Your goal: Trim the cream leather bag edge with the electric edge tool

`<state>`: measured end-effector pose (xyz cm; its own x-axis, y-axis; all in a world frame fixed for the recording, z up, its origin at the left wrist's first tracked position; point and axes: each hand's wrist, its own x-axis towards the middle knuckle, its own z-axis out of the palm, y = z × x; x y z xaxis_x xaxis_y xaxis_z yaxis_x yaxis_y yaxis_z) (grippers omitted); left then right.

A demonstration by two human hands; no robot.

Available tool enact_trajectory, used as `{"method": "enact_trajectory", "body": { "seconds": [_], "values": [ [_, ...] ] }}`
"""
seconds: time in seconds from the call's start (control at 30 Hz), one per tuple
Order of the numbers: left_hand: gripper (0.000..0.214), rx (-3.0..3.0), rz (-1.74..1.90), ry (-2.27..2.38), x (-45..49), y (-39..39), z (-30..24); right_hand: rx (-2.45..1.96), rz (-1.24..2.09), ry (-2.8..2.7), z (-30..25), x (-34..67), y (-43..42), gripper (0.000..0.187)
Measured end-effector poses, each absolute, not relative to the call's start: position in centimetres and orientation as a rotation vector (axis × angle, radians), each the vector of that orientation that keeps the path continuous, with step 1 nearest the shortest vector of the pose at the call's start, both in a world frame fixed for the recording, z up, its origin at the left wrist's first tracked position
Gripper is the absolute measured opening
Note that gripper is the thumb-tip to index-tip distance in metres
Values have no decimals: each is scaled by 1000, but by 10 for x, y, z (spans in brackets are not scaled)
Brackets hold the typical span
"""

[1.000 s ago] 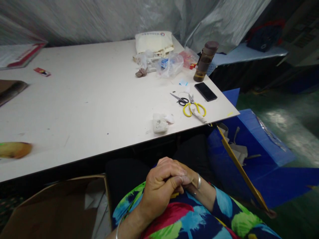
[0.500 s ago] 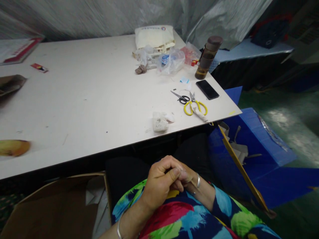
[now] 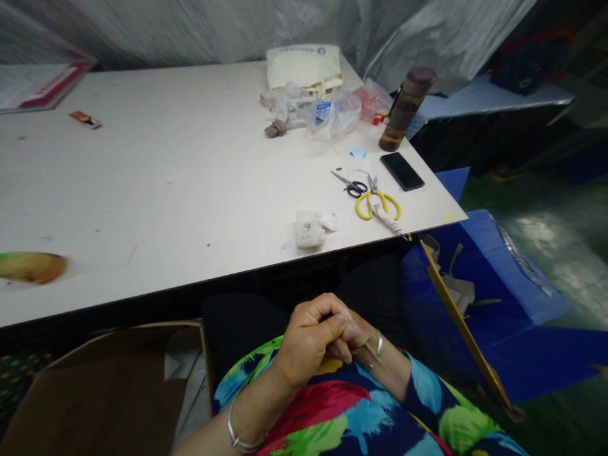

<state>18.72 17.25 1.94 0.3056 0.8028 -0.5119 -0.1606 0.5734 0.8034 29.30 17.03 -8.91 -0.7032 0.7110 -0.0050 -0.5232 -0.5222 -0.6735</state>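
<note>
My left hand (image 3: 308, 335) and my right hand (image 3: 354, 335) are clasped together over my lap, in front of the bright patterned clothing (image 3: 327, 405). The left fingers wrap over the right ones, and both hands are closed on each other. No object shows between them; the inside of the clasp is hidden. Beyond the hands, near the table edge, lies a small white roll (image 3: 310, 229) with a loose end. To its right are yellow-handled scissors (image 3: 365, 208), their one handle wrapped in white, and black-handled scissors (image 3: 354, 187).
On the table (image 3: 142, 158) are a phone (image 3: 402, 171), a brown bottle (image 3: 407, 109), plastic bags (image 3: 335, 114), a cream bag (image 3: 304, 66) and a yellowish object (image 3: 35, 267). A cardboard box (image 3: 109, 386) stands lower left; a blue bin (image 3: 498, 272) stands right.
The view has turned slightly left, so the table things sit a little farther right. A brown object at the left edge has gone out of sight. My hands stay clasped.
</note>
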Motion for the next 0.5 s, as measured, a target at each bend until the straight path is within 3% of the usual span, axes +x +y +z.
{"method": "enact_trajectory", "body": {
  "seconds": [0.27, 0.5],
  "values": [
    [38, 698, 751, 1096, 186, 170, 11, -193, 2220, -882, -100, 284, 173, 79],
    [25, 645, 1145, 1265, 164, 173, -9, -208, 2166, -898, -87, 285, 177, 70]
  ]
}}
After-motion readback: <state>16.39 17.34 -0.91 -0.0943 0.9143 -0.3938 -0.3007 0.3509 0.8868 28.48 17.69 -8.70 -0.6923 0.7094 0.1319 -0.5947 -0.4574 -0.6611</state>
